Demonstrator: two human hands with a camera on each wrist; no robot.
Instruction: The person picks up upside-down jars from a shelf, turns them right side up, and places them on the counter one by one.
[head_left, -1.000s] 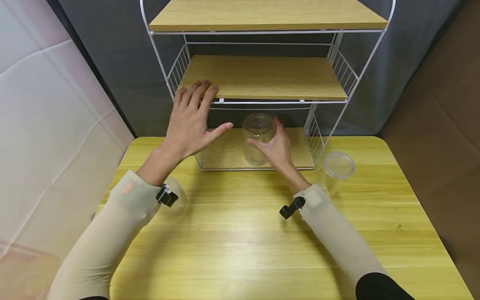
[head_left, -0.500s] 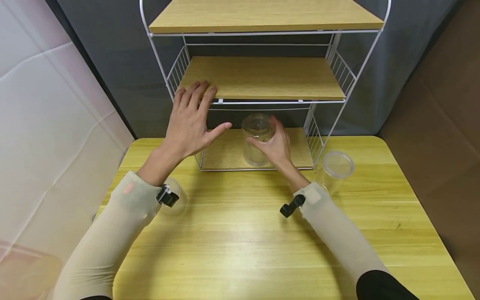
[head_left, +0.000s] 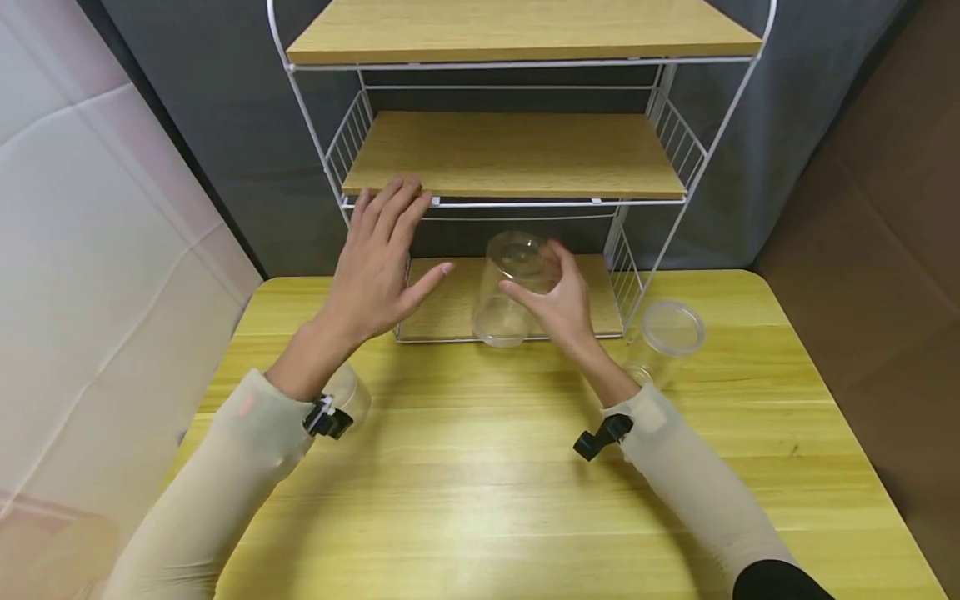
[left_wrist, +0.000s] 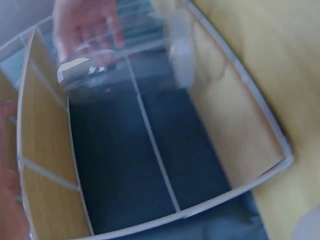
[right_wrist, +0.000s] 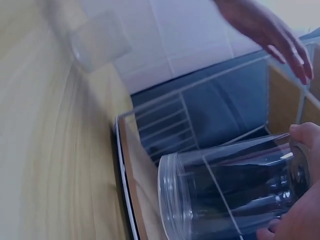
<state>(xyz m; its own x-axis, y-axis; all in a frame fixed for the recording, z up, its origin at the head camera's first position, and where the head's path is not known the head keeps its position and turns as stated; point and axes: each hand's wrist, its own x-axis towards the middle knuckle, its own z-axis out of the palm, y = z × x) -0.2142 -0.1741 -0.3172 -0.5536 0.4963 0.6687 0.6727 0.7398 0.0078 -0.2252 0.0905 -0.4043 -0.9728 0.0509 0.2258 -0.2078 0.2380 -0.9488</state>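
A clear jar [head_left: 506, 292] tilts in the opening of the rack's bottom level, its lower end over the front rail. My right hand [head_left: 558, 300] grips it near the upper end, thumb and fingers on opposite sides. In the right wrist view, the jar's ridged, wider end [right_wrist: 172, 197] faces the bottom board, and its smooth end is in the hand. My left hand [head_left: 378, 258] is spread with straight fingers, tips at the front edge of the middle shelf [head_left: 510, 154], thumb pointing towards the jar. Nothing is in that hand.
The white wire rack [head_left: 678, 208] has three wooden boards. Another clear jar [head_left: 671, 333] stands on the table [head_left: 480, 500] right of the rack. A further clear container [head_left: 348, 396] is partly hidden behind the left wrist.
The jar was upright on the bottom board; now it leans, its lower end shifted towards me. My left hand's fingertips have drawn back from the middle board to its front edge.
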